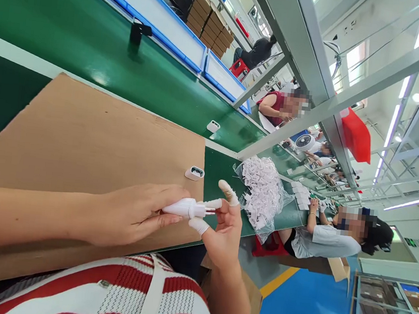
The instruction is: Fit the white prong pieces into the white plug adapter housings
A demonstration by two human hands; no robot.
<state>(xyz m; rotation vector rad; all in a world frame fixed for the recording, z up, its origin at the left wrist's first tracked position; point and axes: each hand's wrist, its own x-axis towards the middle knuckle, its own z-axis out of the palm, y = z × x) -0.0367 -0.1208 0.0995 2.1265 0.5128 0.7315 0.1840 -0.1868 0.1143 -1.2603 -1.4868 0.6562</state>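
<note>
My left hand is closed round a white plug adapter, thumb on its near side and fingers on the far side. Two metal prongs stick out of the adapter toward the right. At that end my right hand, with white finger cots on its thumb and fingers, pinches the adapter near the prongs. One of its fingers is raised. Just beyond, a white plug housing lies on a cardboard sheet, its open end showing dark inside. Farther off, a similar white piece sits on the green belt.
A clear bag of small white parts lies right of the cardboard. Blue-rimmed trays line the belt's far side, near a black holder. A metal frame post rises beyond the cardboard. A co-worker sits farther along the bench.
</note>
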